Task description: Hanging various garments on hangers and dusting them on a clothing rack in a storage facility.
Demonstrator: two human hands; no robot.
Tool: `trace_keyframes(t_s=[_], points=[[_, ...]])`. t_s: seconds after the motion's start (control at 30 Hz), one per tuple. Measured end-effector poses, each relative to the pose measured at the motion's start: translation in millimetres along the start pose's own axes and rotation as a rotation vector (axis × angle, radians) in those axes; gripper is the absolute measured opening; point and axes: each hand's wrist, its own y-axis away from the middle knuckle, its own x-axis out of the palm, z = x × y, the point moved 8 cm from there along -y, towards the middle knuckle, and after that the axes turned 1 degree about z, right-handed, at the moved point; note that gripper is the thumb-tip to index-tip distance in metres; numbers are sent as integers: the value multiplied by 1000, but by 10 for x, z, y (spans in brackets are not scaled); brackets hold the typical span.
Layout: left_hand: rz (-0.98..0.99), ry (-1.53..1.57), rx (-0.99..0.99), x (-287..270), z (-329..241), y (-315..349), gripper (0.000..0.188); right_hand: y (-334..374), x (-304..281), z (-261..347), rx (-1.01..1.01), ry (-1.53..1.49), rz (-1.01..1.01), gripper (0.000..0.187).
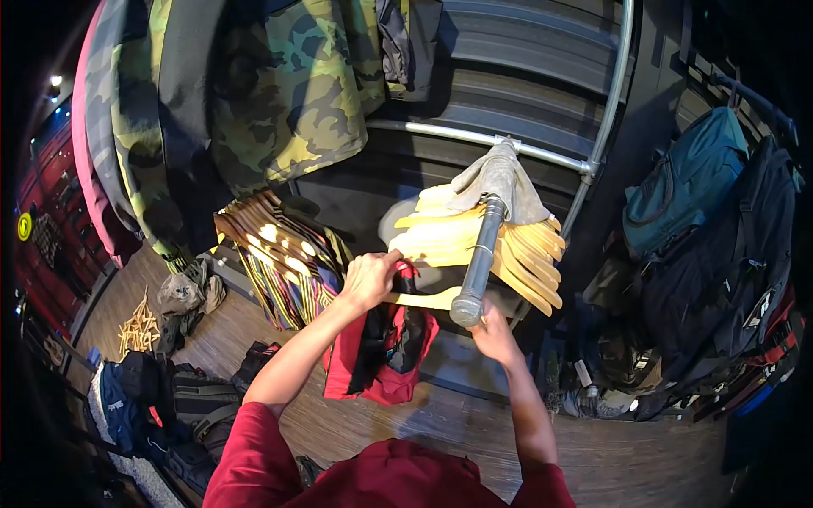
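Red bag (388,364) hangs beneath the left hand (370,279)

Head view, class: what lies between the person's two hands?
In the head view, a pale wooden hanger and the dark rail's capped end lie between the left hand and right hand.

A dark metal pipe (484,254) with a capped near end juts toward the near side at the centre of the scene. Pale wooden hangers (525,262) hang along it in a row, and a grey cloth (500,182) drapes over its far part. Below spreads a brown wood-plank floor (627,457). On its left lie a loose pile of slender pale wooden pieces (138,326), a crumpled fabric heap (188,292) and, nearer, dark bags (203,402).
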Motion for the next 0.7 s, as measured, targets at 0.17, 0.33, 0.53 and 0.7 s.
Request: trace_keyframes(t_s=[0.17, 0.33, 0.53, 0.7], points=[[-108, 341, -127, -125, -611, 72, 15, -21, 109, -48, -69, -57, -184, 26], [19, 35, -22, 65, -770, 488, 16, -71, 271, -165, 4, -273, -77, 35], [197, -25, 190, 304, -574, 364, 36, -119, 301, -257, 77, -516, -12, 42], [192, 49, 301, 528, -499, 406, 45, 137, -159, 282, -206, 174, -526, 28]])
